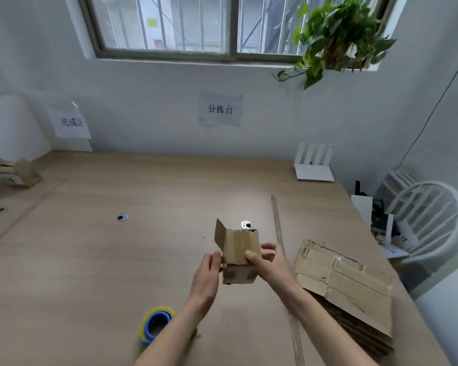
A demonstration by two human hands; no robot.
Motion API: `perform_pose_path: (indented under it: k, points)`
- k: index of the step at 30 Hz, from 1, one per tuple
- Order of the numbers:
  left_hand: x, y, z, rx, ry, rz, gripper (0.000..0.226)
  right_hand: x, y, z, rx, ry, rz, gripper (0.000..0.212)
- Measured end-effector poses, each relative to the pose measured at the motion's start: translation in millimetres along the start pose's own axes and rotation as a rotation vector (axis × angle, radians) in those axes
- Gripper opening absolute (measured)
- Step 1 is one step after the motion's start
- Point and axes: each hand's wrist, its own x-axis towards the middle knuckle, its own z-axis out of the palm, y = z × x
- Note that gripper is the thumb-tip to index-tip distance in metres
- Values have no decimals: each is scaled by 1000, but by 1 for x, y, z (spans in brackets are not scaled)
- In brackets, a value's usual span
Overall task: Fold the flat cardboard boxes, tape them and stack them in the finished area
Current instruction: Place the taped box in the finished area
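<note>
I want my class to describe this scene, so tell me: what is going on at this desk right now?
A person is folding a small cardboard box over the wooden desk. The left hand steadies its left side while the right hand grips the top, thumb pressing a flap down; one flap stands open. A stack of flat boxes waits on the right, a tape roll lies near the left forearm, and one finished box sits far left.

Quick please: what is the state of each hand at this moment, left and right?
Left hand: grips the left side of the small cardboard box.
Right hand: holds the box's right side, thumb pressing on its top flap.
</note>
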Motion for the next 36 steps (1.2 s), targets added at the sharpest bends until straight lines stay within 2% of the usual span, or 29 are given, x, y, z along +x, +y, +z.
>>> perform_pose_path:
  k: [2,6,10,15,19,27,31,36]
  points:
    - [-3,30,-5,-83,42,15,41,-9,-30,-12,-31,-109,-103,81]
    - [-19,93,-20,-139,136,114,73,-25,-88,-27,-99,-317,-303,89]
    - [-46,149,-44,-154,82,243,46,-40,-136,-23,-283,-412,-539,79]
    - [-72,182,-100,-103,194,313,51,-60,-191,12,-352,-423,-596,55]
    - [-99,190,-166,-40,314,311,60,-69,-220,78,-485,-334,-719,55]
    - [-141,175,-353,196,461,249,71,-104,-257,249,-586,-420,-838,64]
    - [-167,161,-456,410,548,186,86,-122,-269,342,-626,-429,-903,63]
    - [-197,148,-569,665,607,128,79,-145,-281,440,-653,-423,-938,66]
